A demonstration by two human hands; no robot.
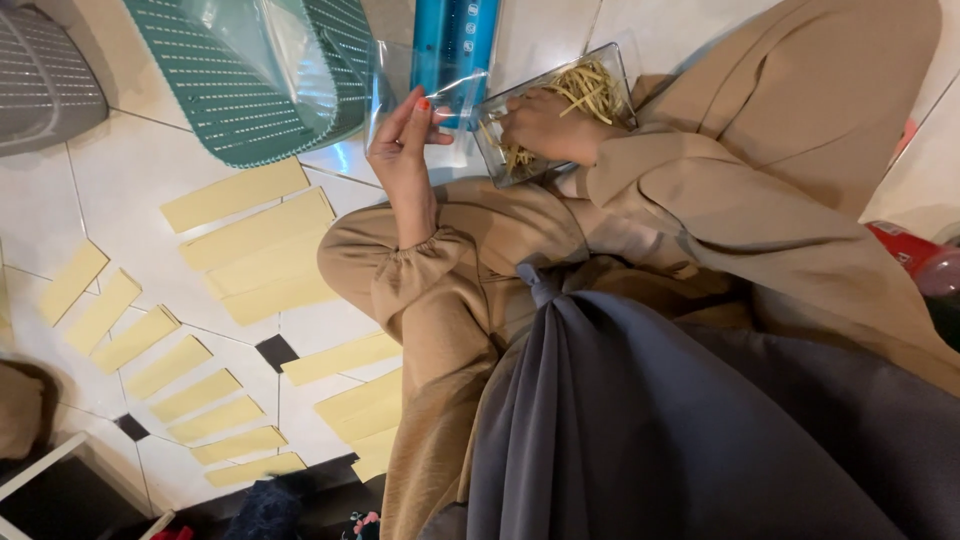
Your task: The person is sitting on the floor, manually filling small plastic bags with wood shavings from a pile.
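My left hand [404, 145] pinches the edge of a clear plastic bag [395, 75] between thumb and fingers and holds it upright over the floor. Just to its right, my right hand [545, 125] reaches into a clear rectangular container [612, 60] filled with thin pale-yellow strands [588, 88], its fingers closed around some of them. The container rests by my knee, which is covered in tan fabric. The two hands are close together but do not touch.
A blue upright pack [455, 35] stands behind the bag. A teal slatted basket [235, 95] and a grey basket [45, 80] lie on the white tiled floor. Several pale-yellow flat strips [255, 235] lie in rows on the tiles. A red object [905, 248] sits at the right.
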